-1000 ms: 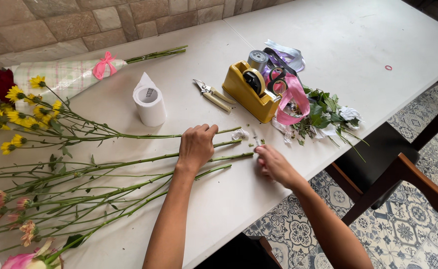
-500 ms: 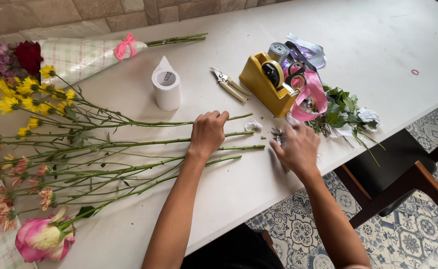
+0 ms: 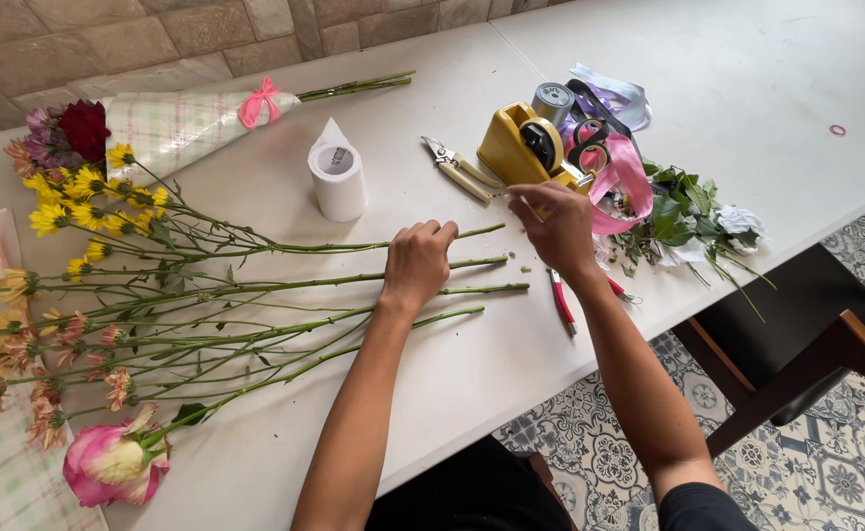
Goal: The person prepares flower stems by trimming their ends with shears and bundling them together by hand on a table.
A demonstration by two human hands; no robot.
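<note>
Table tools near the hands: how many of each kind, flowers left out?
Yellow tape dispenser: 1
White paper roll: 1
Cream-handled pruning shears: 1
Red-handled cutter under the right hand: 1
Black-handled scissors: 1
Grey tape roll: 1
Total: 6
</note>
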